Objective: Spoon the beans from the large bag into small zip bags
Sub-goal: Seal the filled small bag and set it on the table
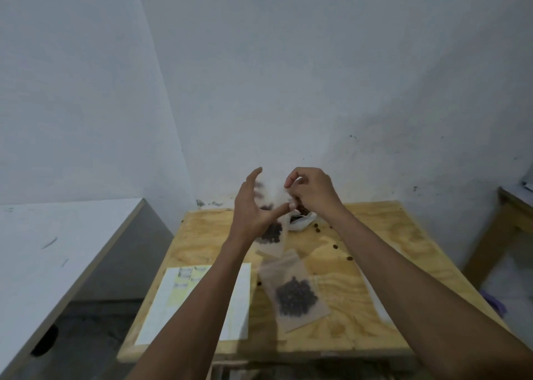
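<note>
Above the wooden table (360, 278), my right hand (313, 190) pinches the top of a small clear zip bag (272, 195) that is blurred by motion, with a few dark beans inside. My left hand (251, 209) is beside the bag, fingers straight and thumb stretched out under it toward the right hand. Behind the right hand, the large white bag (301, 222) of beans lies open on the table. A filled small bag (272, 235) lies below my hands, and another filled small bag (295, 296) lies nearer to me. No spoon shows.
Loose beans (335, 246) are scattered on the table's right part. A white sheet with yellow labels (196, 293) lies at the front left under my left forearm. A white counter (57, 249) stands to the left, another wooden table (513, 206) to the right, and walls rise close behind.
</note>
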